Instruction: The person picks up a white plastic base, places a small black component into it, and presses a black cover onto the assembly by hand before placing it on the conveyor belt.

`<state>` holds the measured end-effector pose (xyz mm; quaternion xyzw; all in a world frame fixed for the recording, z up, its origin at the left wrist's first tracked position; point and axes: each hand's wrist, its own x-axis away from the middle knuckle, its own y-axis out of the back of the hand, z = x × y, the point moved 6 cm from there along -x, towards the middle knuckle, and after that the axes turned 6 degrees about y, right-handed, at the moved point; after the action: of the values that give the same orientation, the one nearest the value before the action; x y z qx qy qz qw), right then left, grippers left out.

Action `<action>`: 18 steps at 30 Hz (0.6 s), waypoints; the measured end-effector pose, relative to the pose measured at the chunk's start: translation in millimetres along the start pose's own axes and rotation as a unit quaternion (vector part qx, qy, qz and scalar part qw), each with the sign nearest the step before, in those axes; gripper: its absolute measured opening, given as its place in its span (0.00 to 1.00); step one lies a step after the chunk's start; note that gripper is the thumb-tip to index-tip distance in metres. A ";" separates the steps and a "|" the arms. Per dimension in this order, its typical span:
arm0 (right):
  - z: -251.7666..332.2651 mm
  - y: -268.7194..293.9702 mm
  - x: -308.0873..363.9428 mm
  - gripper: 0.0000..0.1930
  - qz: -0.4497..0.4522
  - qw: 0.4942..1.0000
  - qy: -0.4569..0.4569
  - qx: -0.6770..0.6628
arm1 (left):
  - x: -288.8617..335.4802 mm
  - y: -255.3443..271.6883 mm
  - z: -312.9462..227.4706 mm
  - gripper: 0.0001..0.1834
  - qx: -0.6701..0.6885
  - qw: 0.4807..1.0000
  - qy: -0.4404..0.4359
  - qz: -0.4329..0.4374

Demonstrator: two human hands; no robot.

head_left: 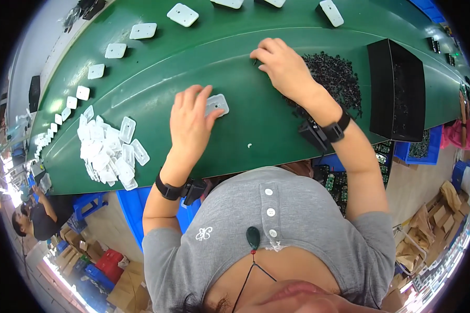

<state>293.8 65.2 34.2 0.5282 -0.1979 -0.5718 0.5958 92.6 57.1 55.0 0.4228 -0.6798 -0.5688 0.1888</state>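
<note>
My left hand [190, 116] has its thumb and fingers closed around a small translucent plastic cover [214, 106] with rounded corners, which rests on the green tabletop. To the right, my right hand [283, 69] is held above the table in a pinch. Something tiny and dark shows at its fingertips, too small to name. Beside and partly under that wrist spreads a heap of small black parts [335, 78]. Left of my left hand lies a loose pile of similar translucent covers [105, 151].
An open black box [396, 94] with black bits inside stands at the right. White rectangular cases [143, 31] sit in a curved row along the far side. Blue bins [420, 148] and circuit boards [339, 182] are by the near edge. Another person [39, 214] is at far left.
</note>
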 end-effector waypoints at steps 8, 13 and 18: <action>16.4 -22.0 -16.4 0.12 0.065 0.989 0.067 0.117 | -8.2 -18.7 9.5 0.24 0.028 0.986 0.045 0.157; 9.7 6.0 -12.3 0.09 0.036 0.992 -0.055 -0.106 | -15.1 -17.0 26.8 0.13 0.198 0.966 0.068 0.150; 17.2 4.2 9.7 0.05 -0.078 0.756 -0.276 -0.589 | -6.5 -30.7 29.1 0.05 0.453 0.831 0.282 0.156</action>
<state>283.9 48.8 40.5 -0.0938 0.0642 -0.7406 0.6623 86.0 80.3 19.7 0.4912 -0.8356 -0.0164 0.2455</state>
